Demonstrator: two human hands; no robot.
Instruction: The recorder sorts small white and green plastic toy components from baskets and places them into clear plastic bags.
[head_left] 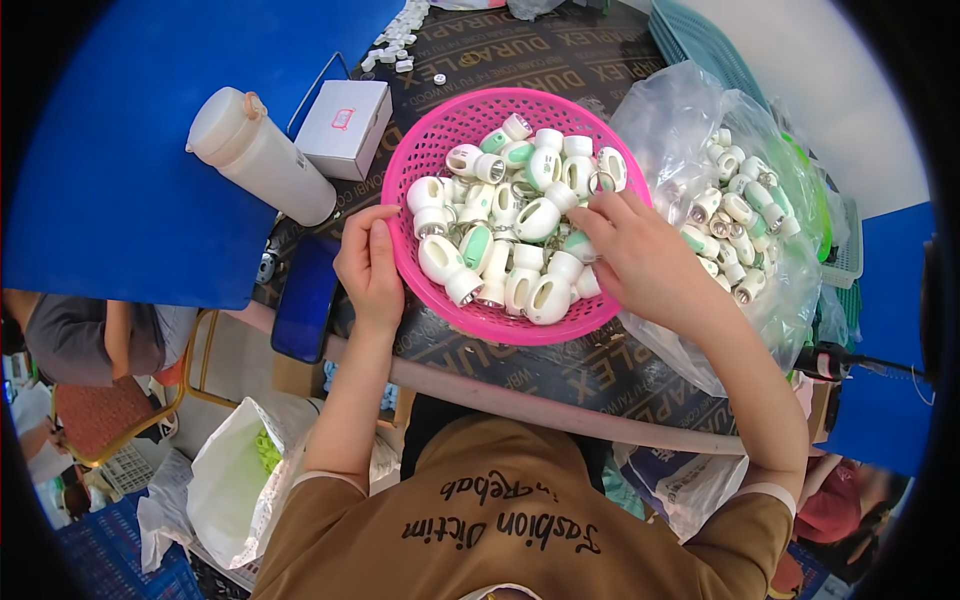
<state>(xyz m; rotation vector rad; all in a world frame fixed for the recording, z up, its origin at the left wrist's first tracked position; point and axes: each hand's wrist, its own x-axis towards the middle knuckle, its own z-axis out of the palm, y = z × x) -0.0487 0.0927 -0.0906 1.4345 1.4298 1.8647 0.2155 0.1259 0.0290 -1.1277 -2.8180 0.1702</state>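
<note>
A round pink plastic basket (458, 313) stands on the table in front of me, heaped with small white-and-green keychain flashlights (441, 262). My left hand (368, 262) is closed on the basket's left rim. Over the right side of the heap, my right hand (640, 250) has its fingers curled down round a flashlight (579, 246) with a green side. That flashlight is partly covered by the fingers. Metal key rings show among several of the lights.
To the right, a clear plastic bag (665, 120) holds more flashlights, near green plastic baskets (705, 45). A white bottle (262, 155), a white box (345, 128) and a dark phone (304, 298) lie left. Small white parts (395, 45) are scattered behind. Other people sit nearby.
</note>
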